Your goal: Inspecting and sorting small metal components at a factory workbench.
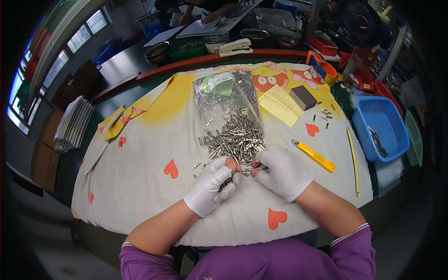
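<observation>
A heap of small silvery metal parts (235,137) lies on the cloth, spilling from the mouth of a clear plastic bag (200,105). At its near edge my left hand (214,184), in a white glove with bare fingertips, is closed around several of these parts, which show in the palm. My right hand (282,172), gloved the same way, sits just right of it with thumb and fingers bent together. A few loose parts (245,173) are in the gap between the hands; whether the right fingertips hold one is hidden.
A yellow utility knife (313,156), a yellow paper slip (281,106) and a dark block (303,97) lie to the right. Beyond them is a blue basket (380,128) with some metal parts. A white stapler (236,47) rests at the back; a person's hand (210,18) is farther off.
</observation>
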`<state>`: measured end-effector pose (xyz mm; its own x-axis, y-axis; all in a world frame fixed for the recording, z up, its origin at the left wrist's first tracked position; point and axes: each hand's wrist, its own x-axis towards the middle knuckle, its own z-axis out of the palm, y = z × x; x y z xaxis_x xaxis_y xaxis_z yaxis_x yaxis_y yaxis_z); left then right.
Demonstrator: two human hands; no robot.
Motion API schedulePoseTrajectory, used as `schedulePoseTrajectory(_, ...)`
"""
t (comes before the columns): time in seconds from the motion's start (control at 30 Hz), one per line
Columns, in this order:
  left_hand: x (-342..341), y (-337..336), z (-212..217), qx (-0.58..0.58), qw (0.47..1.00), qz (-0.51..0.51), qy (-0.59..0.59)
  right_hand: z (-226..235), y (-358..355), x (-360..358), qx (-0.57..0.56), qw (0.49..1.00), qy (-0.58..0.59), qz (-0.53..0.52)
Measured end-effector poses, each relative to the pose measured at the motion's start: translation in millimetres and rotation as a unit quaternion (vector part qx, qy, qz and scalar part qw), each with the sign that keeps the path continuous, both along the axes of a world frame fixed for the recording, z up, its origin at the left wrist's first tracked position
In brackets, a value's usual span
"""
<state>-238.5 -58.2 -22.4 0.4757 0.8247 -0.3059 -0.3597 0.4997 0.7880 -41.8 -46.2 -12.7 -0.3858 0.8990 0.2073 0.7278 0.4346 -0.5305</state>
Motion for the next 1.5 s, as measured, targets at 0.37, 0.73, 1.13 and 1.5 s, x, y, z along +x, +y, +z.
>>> schedulePoseTrajectory(0.37,2.6,0.2,1.8,0.000,1.000,0.001,0.022,1.4,-2.3,-0.2,-0.031,0.999,-0.033,0.002)
schedulePoseTrajectory(0.73,7.0,-4.7,11.7,0.030,0.981,-0.018,0.193,7.9,-7.4,-3.2,-0.040,0.992,0.100,0.070)
schedulePoseTrajectory(1.13,8.4,-5.8,11.6,0.037,0.982,0.019,0.183,0.9,-6.1,-3.7,0.018,0.978,0.195,0.071)
schedulePoseTrajectory(1.5,6.4,-5.8,9.7,0.009,0.993,-0.024,0.114,-1.5,-5.2,-2.9,0.018,0.972,0.220,0.076)
